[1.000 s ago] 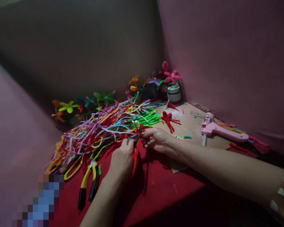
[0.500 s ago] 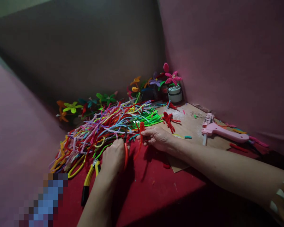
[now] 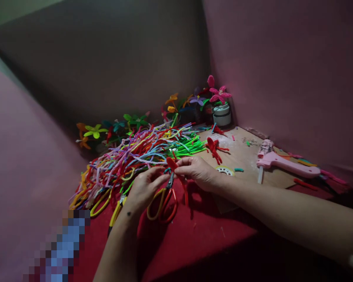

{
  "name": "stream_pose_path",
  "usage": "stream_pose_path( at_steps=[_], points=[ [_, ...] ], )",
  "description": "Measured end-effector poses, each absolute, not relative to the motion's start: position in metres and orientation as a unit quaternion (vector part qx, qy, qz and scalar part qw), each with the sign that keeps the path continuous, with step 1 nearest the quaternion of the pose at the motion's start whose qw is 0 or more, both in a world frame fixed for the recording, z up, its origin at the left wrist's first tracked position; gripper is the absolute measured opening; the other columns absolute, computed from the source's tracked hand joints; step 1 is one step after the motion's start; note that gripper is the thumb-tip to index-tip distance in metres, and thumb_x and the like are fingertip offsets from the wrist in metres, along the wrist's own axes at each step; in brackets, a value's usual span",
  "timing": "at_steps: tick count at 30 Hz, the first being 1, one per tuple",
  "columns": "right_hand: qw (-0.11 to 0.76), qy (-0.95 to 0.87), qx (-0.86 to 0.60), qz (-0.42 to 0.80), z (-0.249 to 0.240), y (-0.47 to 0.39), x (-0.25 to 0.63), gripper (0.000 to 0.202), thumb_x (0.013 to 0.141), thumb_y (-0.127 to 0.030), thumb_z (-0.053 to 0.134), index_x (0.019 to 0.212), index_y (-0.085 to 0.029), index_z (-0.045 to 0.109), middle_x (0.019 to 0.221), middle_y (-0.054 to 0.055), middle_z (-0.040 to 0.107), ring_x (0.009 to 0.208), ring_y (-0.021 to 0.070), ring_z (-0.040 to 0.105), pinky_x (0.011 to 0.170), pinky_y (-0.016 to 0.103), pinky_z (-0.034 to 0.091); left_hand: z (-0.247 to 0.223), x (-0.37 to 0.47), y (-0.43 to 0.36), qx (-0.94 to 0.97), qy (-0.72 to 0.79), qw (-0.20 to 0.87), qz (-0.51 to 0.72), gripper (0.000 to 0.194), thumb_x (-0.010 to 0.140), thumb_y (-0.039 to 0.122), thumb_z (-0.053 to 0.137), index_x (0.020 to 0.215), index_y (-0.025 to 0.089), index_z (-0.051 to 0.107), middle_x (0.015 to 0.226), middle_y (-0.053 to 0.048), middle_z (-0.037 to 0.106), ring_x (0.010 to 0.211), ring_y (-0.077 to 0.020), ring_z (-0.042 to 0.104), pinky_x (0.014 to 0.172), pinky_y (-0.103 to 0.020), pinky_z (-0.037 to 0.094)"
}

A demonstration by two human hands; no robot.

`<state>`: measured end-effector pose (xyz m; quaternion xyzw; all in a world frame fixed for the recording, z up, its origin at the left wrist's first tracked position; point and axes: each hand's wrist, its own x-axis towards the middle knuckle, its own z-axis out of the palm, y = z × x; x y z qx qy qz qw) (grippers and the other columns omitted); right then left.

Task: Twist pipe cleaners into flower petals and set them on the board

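My right hand (image 3: 195, 172) pinches a red pipe-cleaner piece (image 3: 172, 163) with a rounded loop at its top and long ends hanging down. To its left, my left hand (image 3: 147, 184) has its thumb and fingers close together near the loop; what they hold, if anything, is too small to tell. Scissors (image 3: 170, 203) with one red and one yellow handle lie on the red cloth just below the hands. Behind the hands spreads a big heap of coloured pipe cleaners (image 3: 141, 147). A red pipe-cleaner piece (image 3: 214, 148) rests on the board to the right.
A pink glue gun (image 3: 288, 163) and a white ring-shaped spool (image 3: 225, 171) are on the brown board (image 3: 247, 156). Yellow-handled pliers (image 3: 115, 215) lie left of my left forearm. Pipe-cleaner flowers (image 3: 220, 94) stand at the back beside a white jar (image 3: 222, 115).
My left hand has let go of the scissors, which now lie on the cloth, and has moved toward the red piece. The red loop is tilted left now. The view has shifted slightly.
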<state>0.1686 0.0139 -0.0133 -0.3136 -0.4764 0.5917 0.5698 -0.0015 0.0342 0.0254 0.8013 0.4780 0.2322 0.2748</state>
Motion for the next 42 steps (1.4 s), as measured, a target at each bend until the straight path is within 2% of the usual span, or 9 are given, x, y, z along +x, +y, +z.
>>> stream_pose_path(
  at_steps=[2,4,8,16,18,21,24,34,42],
  points=[
    [0.546,-0.489,-0.323,0.598,-0.012,0.01,0.168,0.003,0.061,-0.014,0.059,0.063,-0.012,0.059,0.052,-0.003,0.054,0.044,0.0053,0.042,0.046,0.02,0.031,0.027,0.008,0.028,0.748,0.482,0.332,0.314,0.034,0.073,0.043,0.054,0.092,0.017,0.064,0.064,0.001,0.059,0.052,-0.0095,0.047,0.05,-0.021,0.036],
    [0.52,-0.508,-0.333,0.601,-0.012,0.007,0.167,0.004,0.062,-0.016,0.059,0.062,-0.011,0.06,0.051,-0.003,0.053,0.044,0.0051,0.041,0.046,0.02,0.031,0.026,0.017,0.021,0.716,0.485,0.352,0.358,0.029,0.073,0.041,0.055,0.077,0.014,0.064,0.051,0.004,0.049,0.046,-0.0073,0.039,0.046,-0.02,0.03],
    [0.469,-0.541,-0.347,0.605,-0.012,0.004,0.166,0.012,0.065,-0.02,0.057,0.056,-0.012,0.058,0.044,-0.004,0.047,0.04,0.0053,0.038,0.043,0.021,0.028,0.022,0.022,0.016,0.705,0.476,0.366,0.377,0.028,0.072,0.036,0.056,0.057,0.013,0.057,0.049,0.004,0.043,0.047,-0.0064,0.036,0.046,-0.019,0.029],
    [0.395,-0.61,-0.446,0.523,-0.018,0.006,0.161,0.018,0.063,-0.014,0.054,0.047,-0.015,0.045,0.038,-0.008,0.036,0.034,0.0028,0.028,0.037,0.02,0.018,0.019,0.022,0.018,0.82,0.48,0.117,0.288,0.029,0.072,0.032,0.055,0.048,0.015,0.054,0.048,0.003,0.046,0.05,-0.0085,0.039,0.05,-0.022,0.027],
    [0.399,-0.615,-0.431,0.526,-0.018,0.005,0.161,0.019,0.065,-0.015,0.053,0.047,-0.015,0.046,0.038,-0.007,0.039,0.035,0.0035,0.032,0.037,0.019,0.021,0.021,0.022,0.019,0.802,0.494,0.166,0.291,0.03,0.071,0.034,0.055,0.049,0.015,0.055,0.047,0.002,0.047,0.048,-0.0085,0.039,0.048,-0.021,0.028],
    [0.434,-0.574,-0.394,0.572,-0.016,0.003,0.161,0.018,0.067,-0.02,0.055,0.05,-0.014,0.051,0.043,-0.003,0.05,0.037,0.0054,0.039,0.038,0.019,0.026,0.024,0.019,0.021,0.738,0.511,0.324,0.298,0.034,0.073,0.043,0.052,0.055,0.014,0.056,0.045,0.003,0.046,0.043,-0.0077,0.037,0.043,-0.02,0.028],
    [0.467,-0.531,-0.364,0.606,-0.017,0.004,0.163,0.017,0.067,-0.023,0.058,0.053,-0.013,0.055,0.045,-0.002,0.054,0.037,0.0048,0.037,0.038,0.019,0.026,0.025,0.014,0.024,0.686,0.495,0.426,0.322,0.035,0.075,0.047,0.05,0.062,0.015,0.055,0.045,0.004,0.045,0.04,-0.0063,0.036,0.04,-0.018,0.027],
    [0.471,-0.483,-0.329,0.661,-0.017,0.006,0.165,0.009,0.063,-0.019,0.06,0.059,-0.011,0.058,0.051,0.001,0.059,0.039,0.0051,0.04,0.041,0.02,0.029,0.023,0.015,0.022,0.685,0.479,0.425,0.348,0.024,0.071,0.035,0.06,0.063,0.013,0.055,0.045,0.005,0.045,0.04,-0.0046,0.035,0.04,-0.017,0.026],
    [0.451,-0.487,-0.31,0.681,-0.017,0.003,0.163,0.014,0.065,-0.019,0.058,0.055,-0.01,0.06,0.044,0.0,0.055,0.035,0.0064,0.039,0.037,0.021,0.027,0.026,0.023,0.015,0.666,0.471,0.477,0.327,0.022,0.067,0.034,0.063,0.067,0.012,0.062,0.055,0.002,0.054,0.047,-0.0066,0.043,0.044,-0.017,0.031]
  ],
)
